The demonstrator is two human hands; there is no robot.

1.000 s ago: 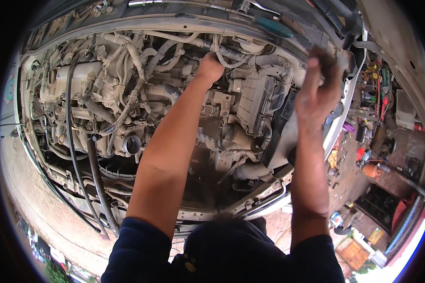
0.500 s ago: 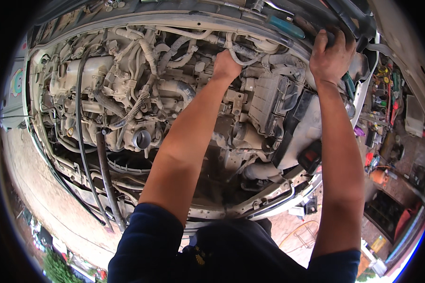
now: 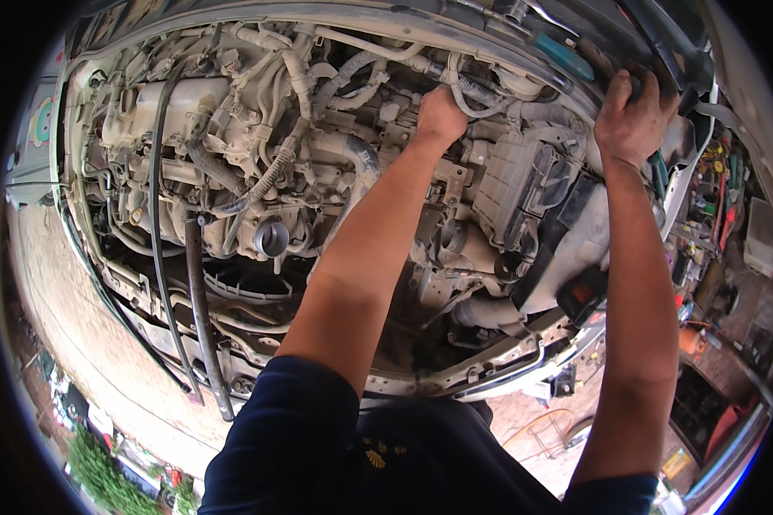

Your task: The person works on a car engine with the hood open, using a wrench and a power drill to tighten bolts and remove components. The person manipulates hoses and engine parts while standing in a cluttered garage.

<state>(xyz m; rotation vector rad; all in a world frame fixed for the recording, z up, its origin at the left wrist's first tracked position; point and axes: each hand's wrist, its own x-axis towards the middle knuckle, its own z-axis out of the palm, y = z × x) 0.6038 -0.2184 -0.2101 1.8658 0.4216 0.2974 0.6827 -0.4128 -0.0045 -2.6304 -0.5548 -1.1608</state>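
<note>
My left hand reaches deep into a dusty engine bay, its fist beside a looped grey hose and a ribbed hose. Its fingers curl down out of sight, so what they grip is hidden. To the right, my right hand sits at the far right edge of the bay, fingers bent and thumb apart around something dark I cannot make out. A teal-handled tool lies on the ledge just left of it. Below my left hand is a ribbed, dust-covered housing.
A dark metal bar and a long black strip slant across the left of the engine. An open round pipe mouth faces up. A black and red block sits by my right forearm. Tools clutter the ground at right.
The whole view has shifted, so the engine and both arms appear farther right. Both hands stay at about the same places on the car.
</note>
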